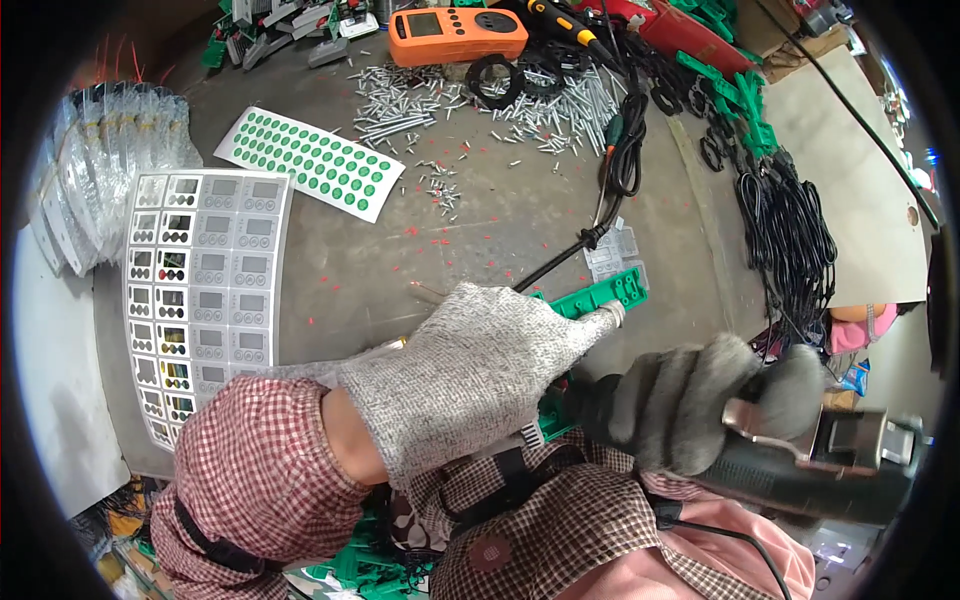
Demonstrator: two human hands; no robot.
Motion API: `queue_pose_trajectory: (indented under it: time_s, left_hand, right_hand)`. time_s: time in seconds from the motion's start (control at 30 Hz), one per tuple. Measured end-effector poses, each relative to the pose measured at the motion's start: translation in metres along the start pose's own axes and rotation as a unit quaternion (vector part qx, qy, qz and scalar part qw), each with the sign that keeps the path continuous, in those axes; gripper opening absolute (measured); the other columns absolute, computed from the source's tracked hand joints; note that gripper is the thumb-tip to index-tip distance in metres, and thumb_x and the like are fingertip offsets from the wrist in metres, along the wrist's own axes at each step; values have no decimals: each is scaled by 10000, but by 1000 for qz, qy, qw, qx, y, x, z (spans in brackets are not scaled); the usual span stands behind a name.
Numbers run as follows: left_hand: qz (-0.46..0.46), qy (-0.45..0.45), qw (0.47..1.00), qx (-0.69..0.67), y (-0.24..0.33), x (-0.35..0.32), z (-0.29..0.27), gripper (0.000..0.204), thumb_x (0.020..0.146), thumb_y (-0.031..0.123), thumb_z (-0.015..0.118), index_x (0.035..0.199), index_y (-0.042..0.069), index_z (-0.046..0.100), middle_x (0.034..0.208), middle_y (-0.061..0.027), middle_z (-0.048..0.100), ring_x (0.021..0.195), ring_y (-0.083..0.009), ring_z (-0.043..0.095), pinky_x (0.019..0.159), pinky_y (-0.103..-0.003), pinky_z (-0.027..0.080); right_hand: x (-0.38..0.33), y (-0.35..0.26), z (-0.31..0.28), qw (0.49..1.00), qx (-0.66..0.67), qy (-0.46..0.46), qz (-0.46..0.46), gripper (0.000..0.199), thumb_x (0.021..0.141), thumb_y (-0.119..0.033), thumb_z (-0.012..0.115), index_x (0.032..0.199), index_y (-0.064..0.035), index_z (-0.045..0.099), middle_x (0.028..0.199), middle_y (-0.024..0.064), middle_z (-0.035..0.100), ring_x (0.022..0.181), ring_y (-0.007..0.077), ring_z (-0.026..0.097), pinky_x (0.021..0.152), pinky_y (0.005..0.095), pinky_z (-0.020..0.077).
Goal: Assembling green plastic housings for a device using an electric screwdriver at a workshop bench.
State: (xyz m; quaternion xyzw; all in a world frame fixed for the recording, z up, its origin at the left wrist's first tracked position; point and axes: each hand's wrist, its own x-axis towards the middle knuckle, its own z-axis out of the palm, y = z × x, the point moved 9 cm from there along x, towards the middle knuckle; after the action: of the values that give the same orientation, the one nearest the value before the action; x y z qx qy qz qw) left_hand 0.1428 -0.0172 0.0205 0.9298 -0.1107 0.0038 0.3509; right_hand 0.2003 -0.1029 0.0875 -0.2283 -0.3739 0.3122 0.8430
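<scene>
In a grey knitted glove, my left hand (470, 365) is closed around a green plastic housing (628, 288) in front of my body. Most of that housing is hidden under the palm; its far end with small posts shows past the fingers. A black cable (552, 266) runs to the housing from the far side. My right hand (690, 400), in a darker grey glove and slightly blurred, grips a black hand tool (800, 482) with a metal lever and bracket. Its front points at the near part of the housing; whether they touch is hidden.
Sticker sheets with green dots (310, 160) and grey panel labels (210, 290) lie on the left. Loose screws (400, 105), an orange meter (458, 36) and black rings (494, 82) are at the back. Bundled black cables (790, 240) lie right, bubble-wrapped parts (130, 150) far left.
</scene>
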Motion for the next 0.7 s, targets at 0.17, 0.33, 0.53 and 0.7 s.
queue_pose_trajectory:
  time_s: [0.17,0.33,0.53,0.7]
  left_hand:
    - [11,22,1000,7,0,4,4,766,852,135,675,1564,144,393,897,-153,685,785,-360,696,659,-463,557]
    - [-9,-14,1000,-8,-2,2,2,681,897,105,595,1548,76,398,997,-197,682,872,-377,694,711,-459,567]
    - [-31,-39,998,-46,6,4,-4,821,770,65,731,1530,41,421,1026,-200,683,883,-385,691,745,-471,563]
    - [-65,47,993,-83,5,-4,-28,581,789,-2,741,1342,34,567,997,-162,689,841,-300,711,736,-391,571]
  right_hand:
    - [-10,2,2,983,-104,-144,36,403,875,-404,779,979,-75,571,790,140,695,611,265,679,578,423,588]
    - [-9,10,6,985,-131,-113,26,676,730,-537,907,1046,-85,517,816,110,690,570,216,681,493,333,587]
    - [-4,5,18,977,-162,-140,-7,634,772,-444,907,1098,-79,505,796,101,662,589,204,643,544,366,554]
    - [-8,-11,-44,976,-183,113,-39,626,960,-607,559,1247,-51,524,847,140,656,559,200,581,511,352,506]
